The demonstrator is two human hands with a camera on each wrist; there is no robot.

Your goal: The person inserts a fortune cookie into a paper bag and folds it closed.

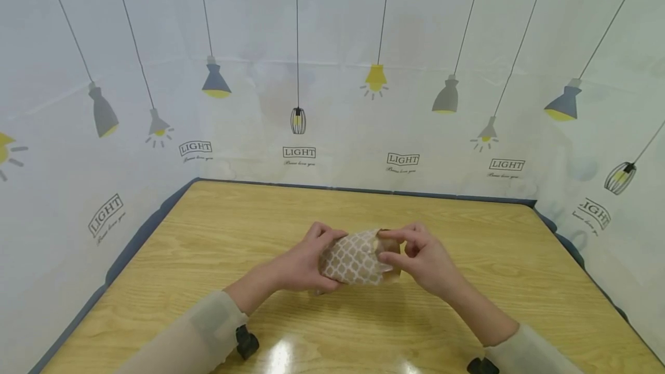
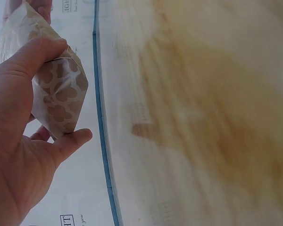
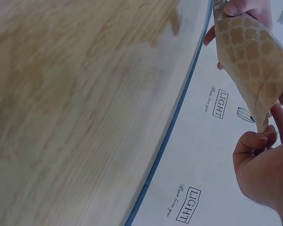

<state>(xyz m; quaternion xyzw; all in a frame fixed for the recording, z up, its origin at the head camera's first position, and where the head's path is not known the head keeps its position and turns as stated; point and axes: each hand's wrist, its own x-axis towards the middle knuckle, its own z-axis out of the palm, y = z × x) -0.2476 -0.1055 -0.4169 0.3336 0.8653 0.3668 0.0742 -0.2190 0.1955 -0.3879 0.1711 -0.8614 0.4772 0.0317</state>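
Observation:
Between both hands is a small brown paper bag (image 1: 353,258) with a white lattice pattern, held tilted over the table. My left hand (image 1: 306,258) grips its left end, with the thumb on one side and fingers on the other. The left wrist view shows that end of the paper bag (image 2: 61,94) folded and creased between thumb and fingers. At the opposite end, my right hand (image 1: 423,255) is at the bag's open mouth. In the right wrist view, thumb and forefinger of the right hand (image 3: 262,160) pinch a corner of the paper bag (image 3: 254,56). The bag's inside is hidden.
Under the hands lies a wood-grain table (image 1: 249,212) with a dark blue edge. White sheeting (image 1: 337,126) printed with lamps and the word LIGHT surrounds its back and sides. A black strap piece (image 1: 246,342) shows beneath the left sleeve, another (image 1: 483,366) beneath the right.

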